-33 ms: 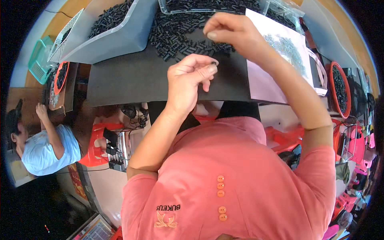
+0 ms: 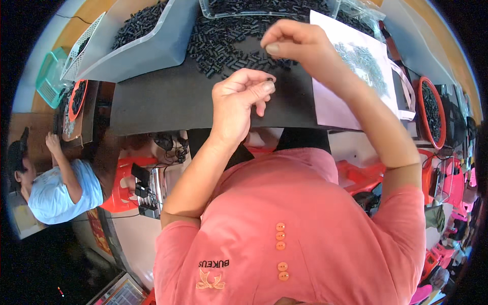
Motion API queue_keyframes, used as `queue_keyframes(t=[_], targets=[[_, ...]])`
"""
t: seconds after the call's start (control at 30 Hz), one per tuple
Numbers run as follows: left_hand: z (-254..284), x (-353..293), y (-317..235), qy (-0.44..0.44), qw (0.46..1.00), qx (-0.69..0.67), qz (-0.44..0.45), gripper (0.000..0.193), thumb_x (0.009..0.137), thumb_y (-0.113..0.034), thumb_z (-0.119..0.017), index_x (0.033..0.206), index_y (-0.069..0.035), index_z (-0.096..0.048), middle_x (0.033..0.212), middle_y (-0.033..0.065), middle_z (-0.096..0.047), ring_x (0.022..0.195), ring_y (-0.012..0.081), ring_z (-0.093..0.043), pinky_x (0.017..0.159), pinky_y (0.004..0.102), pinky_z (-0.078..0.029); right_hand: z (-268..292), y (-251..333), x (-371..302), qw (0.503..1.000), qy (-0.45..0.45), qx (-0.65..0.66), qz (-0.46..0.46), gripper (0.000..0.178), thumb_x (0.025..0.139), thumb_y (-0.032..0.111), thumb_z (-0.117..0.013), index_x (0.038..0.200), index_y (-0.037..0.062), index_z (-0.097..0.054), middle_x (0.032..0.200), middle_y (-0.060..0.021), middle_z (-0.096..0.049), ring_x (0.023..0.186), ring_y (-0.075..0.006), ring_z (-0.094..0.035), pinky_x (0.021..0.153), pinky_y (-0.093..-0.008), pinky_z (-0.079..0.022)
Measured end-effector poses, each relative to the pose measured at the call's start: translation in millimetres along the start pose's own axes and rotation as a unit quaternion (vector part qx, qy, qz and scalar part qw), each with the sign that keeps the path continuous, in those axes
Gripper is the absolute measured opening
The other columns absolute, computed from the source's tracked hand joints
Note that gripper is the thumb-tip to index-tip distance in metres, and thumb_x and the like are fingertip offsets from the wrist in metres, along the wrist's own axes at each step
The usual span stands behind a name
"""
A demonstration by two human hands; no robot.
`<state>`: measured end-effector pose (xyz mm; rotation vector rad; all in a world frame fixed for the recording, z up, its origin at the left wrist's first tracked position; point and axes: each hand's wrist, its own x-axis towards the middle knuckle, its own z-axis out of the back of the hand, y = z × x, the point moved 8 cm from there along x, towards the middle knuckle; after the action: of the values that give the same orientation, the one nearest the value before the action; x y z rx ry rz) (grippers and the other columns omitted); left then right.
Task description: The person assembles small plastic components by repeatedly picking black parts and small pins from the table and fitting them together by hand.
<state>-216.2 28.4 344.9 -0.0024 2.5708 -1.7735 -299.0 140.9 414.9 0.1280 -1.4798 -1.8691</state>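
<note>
My left hand (image 2: 235, 101) is over the near part of the dark tabletop (image 2: 157, 109), thumb and forefinger pinched on a small black tube (image 2: 270, 80), only its end showing. Farther away, my right hand (image 2: 300, 44) hovers at the near right edge of a spread pile of similar black tubes (image 2: 218, 48). Its thumb and forefinger are brought together; whatever may be between them is too small to make out. Beside my right forearm lies a white bag (image 2: 325, 104) with a strap, bearing a heap of small, clear bluish pieces (image 2: 362, 63).
A large grey bin (image 2: 137, 63) of black tubes stands back left, and a clear tub (image 2: 269, 14) at the far side. Red baskets (image 2: 421, 101) with black pieces sit at both sides. At far left, another person in a light blue shirt (image 2: 66, 190) works at a table.
My right hand has shifted very slightly nearer and to the right. The left hand keeps its pinch on the black tube almost unmoved.
</note>
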Motion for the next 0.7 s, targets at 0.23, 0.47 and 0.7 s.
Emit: queue_keyframes(t=[0.23, 0.47, 0.7], targets=[[-17, 2, -3, -0.013, 0.999, -0.029, 0.010, 0.013, 0.086, -0.003, -0.067, 0.095, 0.006, -0.064, 0.079, 0.0100, -0.065, 0.061, 0.0115, -0.056, 0.048, 0.0215, -0.043, -3, -5, -55, 0.984, -0.084, 0.119, -0.102, 0.013, 0.087, 0.008, -0.065, 0.098, 0.0012, -0.067, 0.089, -0.0001, -0.065, 0.085, -0.0063, -0.058, 0.078, -0.0220, -0.045], [-25, -4, -3, -0.005, 1.000, 0.002, 0.004, 0.012, 0.088, -0.005, -0.064, 0.097, 0.004, -0.063, 0.081, 0.0108, -0.066, 0.061, 0.0125, -0.059, 0.048, 0.0228, -0.044, -1, -10, -67, 0.985, -0.122, 0.110, -0.057, 0.011, 0.087, 0.008, -0.065, 0.095, 0.0014, -0.068, 0.082, -0.0019, -0.067, 0.076, -0.0075, -0.061, 0.071, -0.0227, -0.049], [-27, -5, -4, -0.009, 1.000, -0.017, 0.012, 0.010, 0.086, -0.001, -0.066, 0.093, 0.005, -0.063, 0.079, 0.0110, -0.065, 0.059, 0.0116, -0.057, 0.047, 0.0217, -0.043, -2, -4, -66, 0.994, -0.076, 0.081, -0.008, 0.016, 0.087, 0.005, -0.061, 0.101, 0.0012, -0.068, 0.090, -0.0044, -0.065, 0.084, -0.0112, -0.062, 0.078, -0.0255, -0.049]])
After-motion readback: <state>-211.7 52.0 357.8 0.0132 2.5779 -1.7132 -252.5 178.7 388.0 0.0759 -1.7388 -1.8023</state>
